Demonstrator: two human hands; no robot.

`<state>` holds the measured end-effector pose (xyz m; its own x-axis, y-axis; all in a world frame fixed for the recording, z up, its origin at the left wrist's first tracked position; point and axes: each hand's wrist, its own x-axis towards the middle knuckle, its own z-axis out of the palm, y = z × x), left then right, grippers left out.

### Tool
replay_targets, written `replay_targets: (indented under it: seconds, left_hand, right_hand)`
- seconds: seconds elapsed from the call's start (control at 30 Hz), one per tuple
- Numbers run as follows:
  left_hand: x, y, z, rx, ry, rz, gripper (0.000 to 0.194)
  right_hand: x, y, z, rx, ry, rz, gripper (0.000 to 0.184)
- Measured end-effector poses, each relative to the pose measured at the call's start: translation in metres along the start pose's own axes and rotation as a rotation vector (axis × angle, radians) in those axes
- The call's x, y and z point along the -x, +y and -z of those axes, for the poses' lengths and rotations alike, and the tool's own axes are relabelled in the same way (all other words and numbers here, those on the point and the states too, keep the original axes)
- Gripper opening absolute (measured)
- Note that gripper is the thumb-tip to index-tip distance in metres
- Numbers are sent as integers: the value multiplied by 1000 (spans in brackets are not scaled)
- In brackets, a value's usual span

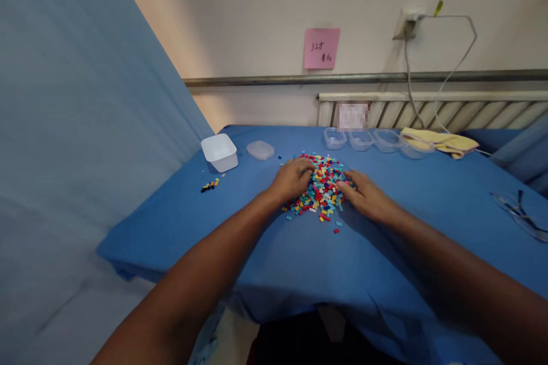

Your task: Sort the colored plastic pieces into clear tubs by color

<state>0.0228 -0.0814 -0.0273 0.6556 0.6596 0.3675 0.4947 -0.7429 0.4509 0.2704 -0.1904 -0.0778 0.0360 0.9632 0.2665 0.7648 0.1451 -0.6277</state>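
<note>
A heap of small mixed-colour plastic building bricks lies spread on the blue cloth, with red, teal, yellow and white pieces. My left hand rests on the heap's left side, its fingers curled down among the bricks; whether they pinch a piece is hidden. At the right edge of the heap is my right hand, thumb and fingers apart, touching or nearly touching the outer bricks. A stray red brick lies in front of the pile.
A white tub stands at the left, a few black and yellow bricks before it. Behind the heap are a clear lid and several clear containers. A yellow cloth and glasses lie right.
</note>
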Motion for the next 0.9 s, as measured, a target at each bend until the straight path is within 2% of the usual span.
replay_targets:
  seconds: [0.07, 0.13, 0.23, 0.33, 0.4, 0.47, 0.57, 0.63, 0.73, 0.8, 0.9]
  left_hand:
    - [-2, -1, -5, -10, 45, 25, 35]
    - [-4, -5, -11, -50, 56, 132, 45]
    - [-4, -12, -22, -70, 37, 303, 57]
    - [0, -15, -27, -12, 0, 310, 66]
    - [3, -17, -23, 72, -4, 284, 70]
    - [6, -24, -11, 137, 5, 268, 72]
    - [5, -48, 8, 92, -17, 274, 74]
    - [-1, -69, 16, 29, -78, 281, 75]
    - [-21, -96, 14, 0, -146, 273, 72]
    - [-40, -105, 7, 18, -151, 259, 70]
    - [-72, -107, -7, 70, -158, 237, 72]
  right_hand:
    - [17, 2, -22, 46, 62, -141, 82]
    - [24, -5, -43, 49, 111, -203, 89]
    - [15, -28, -69, -10, 187, -201, 88]
    - [-2, -55, -81, -68, 243, -150, 84]
    - [-11, -65, -78, -100, 261, -91, 82]
    - [-17, -64, -64, -123, 261, -15, 80]
    - [-27, -41, -34, -130, 232, 54, 76]
    - [-36, -18, -19, -104, 200, 17, 83]
    - [-57, 9, -15, -77, 125, -36, 100]
    - [-74, 17, -21, -84, 88, -25, 100]
    - [-102, 17, -29, -124, 29, -12, 93]
